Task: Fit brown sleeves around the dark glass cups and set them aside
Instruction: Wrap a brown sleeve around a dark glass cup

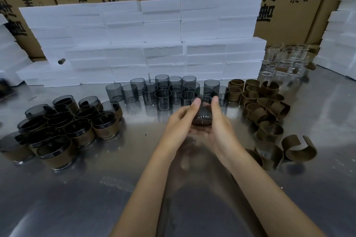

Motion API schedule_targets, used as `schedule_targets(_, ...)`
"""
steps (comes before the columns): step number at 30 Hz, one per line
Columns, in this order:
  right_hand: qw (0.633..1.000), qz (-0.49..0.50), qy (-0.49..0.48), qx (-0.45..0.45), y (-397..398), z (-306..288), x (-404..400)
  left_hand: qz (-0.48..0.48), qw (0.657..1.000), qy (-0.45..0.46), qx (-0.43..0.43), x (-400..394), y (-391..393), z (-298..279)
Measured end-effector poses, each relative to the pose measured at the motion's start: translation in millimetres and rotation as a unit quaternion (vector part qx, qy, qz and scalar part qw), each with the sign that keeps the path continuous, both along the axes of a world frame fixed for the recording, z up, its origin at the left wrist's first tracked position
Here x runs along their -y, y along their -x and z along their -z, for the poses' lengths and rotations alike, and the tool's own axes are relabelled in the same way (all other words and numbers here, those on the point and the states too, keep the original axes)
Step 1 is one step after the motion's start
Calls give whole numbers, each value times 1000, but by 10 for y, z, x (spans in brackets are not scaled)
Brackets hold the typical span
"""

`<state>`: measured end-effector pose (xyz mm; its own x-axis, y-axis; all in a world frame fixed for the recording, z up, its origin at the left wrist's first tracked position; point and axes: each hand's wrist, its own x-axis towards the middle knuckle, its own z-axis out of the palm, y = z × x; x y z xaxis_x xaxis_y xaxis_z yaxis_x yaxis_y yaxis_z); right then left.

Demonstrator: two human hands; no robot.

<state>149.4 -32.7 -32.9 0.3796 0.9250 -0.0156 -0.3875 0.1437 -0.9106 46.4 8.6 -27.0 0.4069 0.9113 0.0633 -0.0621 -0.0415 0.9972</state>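
Both hands, the left hand (pixel 180 119) and right hand (pixel 217 121), clasp one dark glass cup (pixel 202 113) above the surface (pixel 134 169), tilted towards the person, probably seating a brown sleeve, though blur hides it. Bare cups (pixel 163 92) wait behind, loose sleeves (pixel 265 102) to the right, and sleeved cups (pixel 57 127) are set aside left.

We are seeing open metal table (pixel 119 194) lying before us; sleeved cups (pixel 57 129) are crowding the left, bare cups (pixel 165 92) the middle, sleeves (pixel 267 106) the right, foam blocks (pixel 154 44) walling the rear.
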Motion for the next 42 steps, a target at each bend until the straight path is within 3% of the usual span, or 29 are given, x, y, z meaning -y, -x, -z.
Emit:
schedule_targets(3, 999, 33, -5, -1, -39, 18, 14, -76, 996, -9, 36, -64, 33, 29)
schedule_targets(9, 995, 73, -11, 60, -63, 2, 48, -108, 993, -17, 41, -103, 76, 6)
schedule_targets(16, 998, 4, 38, 45, -2, -19, 53, -28, 1000, 3, -7, -33, 36, 21)
schedule_targets(19, 997, -53, 37, 35, -13, -21, 49, 23, 999, 23, 18, -45, 55, 27)
schedule_targets(23, 998, -37, 30, 37, 8, -25, 18, 43, 998, 22, 30, -85, 106, 45)
schedule_targets(35, 999, -20, 15, -40, -147, -49, 58, 56, 992, 50, 99, -115, 141, -19)
schedule_targets(39, 986, -91, 42, -133, -165, -43, 80, 50, 993, 14, 109, -117, 150, 20)
schedule_targets(42, 979, -88, 62, -173, -197, -33, 47, 72, 993, -9, 92, -119, 172, 28)
